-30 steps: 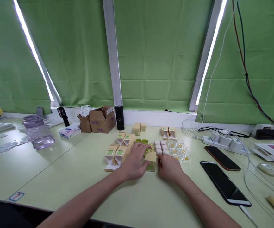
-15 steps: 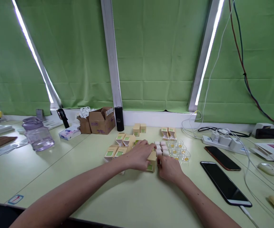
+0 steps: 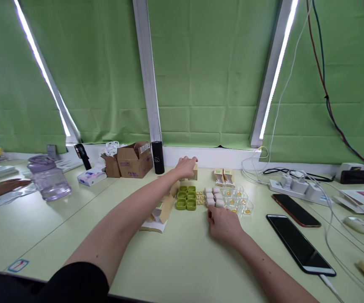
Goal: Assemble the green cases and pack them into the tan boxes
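Observation:
My left hand [image 3: 186,167] reaches to the back of the table, fingers bent over a small tan cardboard box [image 3: 195,172]; the hand hides most of it. My right hand [image 3: 225,223] rests on the table with curled fingers, just in front of several pale pink and white rounded blocks [image 3: 219,203]. Whether it holds anything is hidden. Left of the blocks are small yellowish pieces [image 3: 200,198] and several green square cups [image 3: 181,204]. Clear little containers with yellow centres [image 3: 243,201] stand to the right. My left forearm partly covers open tan boxes [image 3: 167,208].
Two open boxes [image 3: 224,176] stand behind the blocks. Phones [image 3: 300,244], a power strip [image 3: 298,191] and cables lie at the right. At the left are a purple water jug [image 3: 50,179], a tissue pack [image 3: 91,176], a brown carton [image 3: 135,160] and another person's hand [image 3: 10,185].
My left hand has moved from the table's middle to the back, carrying a small cardboard box. The green cups and yellowish pieces now show. My right hand has barely moved.

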Motion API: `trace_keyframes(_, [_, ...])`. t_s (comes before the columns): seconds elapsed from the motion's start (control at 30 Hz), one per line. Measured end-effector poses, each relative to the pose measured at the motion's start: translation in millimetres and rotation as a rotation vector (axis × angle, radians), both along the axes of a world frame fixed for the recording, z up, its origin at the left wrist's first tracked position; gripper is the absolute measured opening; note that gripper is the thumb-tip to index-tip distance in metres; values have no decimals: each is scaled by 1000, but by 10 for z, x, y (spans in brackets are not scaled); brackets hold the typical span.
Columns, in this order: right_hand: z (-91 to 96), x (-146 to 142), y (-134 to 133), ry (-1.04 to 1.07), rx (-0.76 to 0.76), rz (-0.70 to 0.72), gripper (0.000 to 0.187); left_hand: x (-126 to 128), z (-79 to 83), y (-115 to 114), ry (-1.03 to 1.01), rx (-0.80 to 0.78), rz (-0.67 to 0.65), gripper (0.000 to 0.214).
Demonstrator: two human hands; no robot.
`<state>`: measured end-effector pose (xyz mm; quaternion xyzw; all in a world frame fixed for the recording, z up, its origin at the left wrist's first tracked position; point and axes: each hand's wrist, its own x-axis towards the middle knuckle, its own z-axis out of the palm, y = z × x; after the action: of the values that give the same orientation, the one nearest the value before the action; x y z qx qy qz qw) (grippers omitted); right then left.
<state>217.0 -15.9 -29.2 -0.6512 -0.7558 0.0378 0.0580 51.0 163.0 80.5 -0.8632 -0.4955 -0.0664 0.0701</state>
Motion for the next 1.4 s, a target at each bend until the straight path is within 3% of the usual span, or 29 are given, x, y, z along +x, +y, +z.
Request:
trace_keyframes(0.2, [-18, 3, 12, -3, 6, 4, 20, 60, -366, 242, 64, -38, 78, 68])
trace_keyframes(0.37, [-23, 4, 17, 1, 0, 0, 20, 51, -532, 257, 75, -29, 93, 55])
trace_keyframes(0.6, [6, -11, 2, -1, -23, -6, 23, 62, -635, -98, 30, 77, 70, 52])
trace_keyframes(0.83, [12, -20, -9, -10, -22, -6, 21, 149, -795, -405, 22, 60, 94, 51])
trace_keyframes(1.03, [9, -24, -16, -11, 0, 1, 20, 180, -849, -408, 8, 41, 135, 46])
trace_keyframes(1.4, [20, -29, -11, -23, -12, -1, 19, 187, -807, -249, -23, -19, 176, 52])
